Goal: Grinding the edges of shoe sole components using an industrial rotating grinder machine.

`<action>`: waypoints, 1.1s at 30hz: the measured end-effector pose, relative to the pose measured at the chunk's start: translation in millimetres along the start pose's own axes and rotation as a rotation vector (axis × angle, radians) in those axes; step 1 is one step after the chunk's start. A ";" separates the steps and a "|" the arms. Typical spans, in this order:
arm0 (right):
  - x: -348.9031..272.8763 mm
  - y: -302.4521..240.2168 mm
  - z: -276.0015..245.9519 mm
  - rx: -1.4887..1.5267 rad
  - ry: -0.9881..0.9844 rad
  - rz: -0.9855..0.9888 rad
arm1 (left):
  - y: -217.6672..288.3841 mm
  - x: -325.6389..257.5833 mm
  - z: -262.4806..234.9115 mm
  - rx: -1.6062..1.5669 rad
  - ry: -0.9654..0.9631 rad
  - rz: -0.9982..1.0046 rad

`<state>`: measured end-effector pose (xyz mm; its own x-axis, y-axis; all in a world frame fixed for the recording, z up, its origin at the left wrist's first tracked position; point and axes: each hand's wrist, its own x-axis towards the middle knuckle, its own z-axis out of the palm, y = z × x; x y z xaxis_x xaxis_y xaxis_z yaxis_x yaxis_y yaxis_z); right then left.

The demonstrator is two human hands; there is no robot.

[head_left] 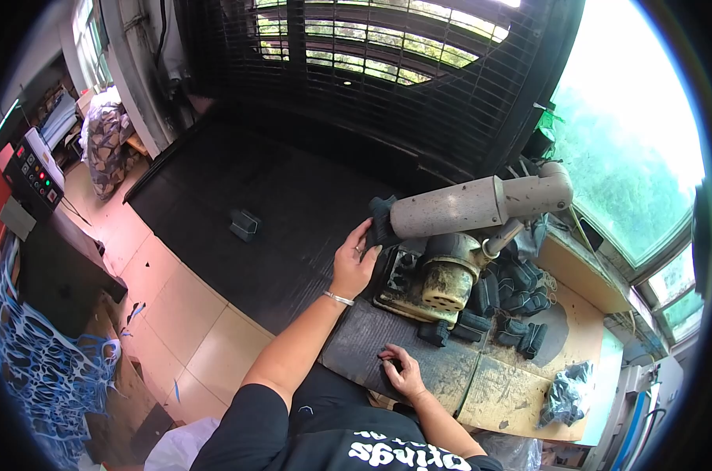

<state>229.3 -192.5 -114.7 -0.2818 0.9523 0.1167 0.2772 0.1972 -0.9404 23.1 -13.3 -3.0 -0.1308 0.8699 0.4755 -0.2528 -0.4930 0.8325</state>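
My left hand [356, 263] grips a black blocky piece [381, 222] and holds it up against the end of a grey cylindrical machine arm [446, 206]. Below that arm sits a worn, stained motor housing [448, 271] on a base with dark knobs. My right hand [403, 372] rests low over the ribbed dark mat [356, 334], its fingers curled in; whatever lies between them is too dark to make out. One loose black piece [434, 333] lies by the machine's base, close to my right hand.
More black pieces [521, 286] are heaped on the worktable right of the machine, beside a clear bag [566, 394]. Another piece [244, 225] lies alone on the black surface ahead. A dark grille [356, 86] stands behind, a control box [36, 169] at left.
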 end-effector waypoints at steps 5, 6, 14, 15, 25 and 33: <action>-0.6 0.6 -0.4 0.000 -0.001 0.003 | 8.2 -4.1 -1.4 -0.040 0.012 0.025; -0.5 0.8 -0.3 -0.001 -0.003 -0.001 | 9.3 -4.8 -2.9 -0.036 0.015 0.020; -1.2 3.1 -0.2 -0.015 -0.003 -0.001 | 20.4 -10.2 -12.2 -0.052 0.009 0.017; -1.2 2.6 0.0 -0.007 -0.003 -0.001 | 21.9 -11.3 -13.7 -0.047 0.012 0.016; -0.8 2.0 -0.4 0.004 -0.004 0.003 | 17.1 -17.7 -14.2 -0.040 -0.026 -0.029; -1.5 6.2 1.4 0.015 0.004 -0.004 | -4.4 -11.0 -9.7 0.036 -0.050 -0.031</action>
<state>230.1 -193.0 -121.2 -0.2792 0.9525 0.1219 0.2624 0.1978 -0.9444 16.4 -20.6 -14.6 -0.0747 0.8836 0.4622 -0.2211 -0.4666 0.8564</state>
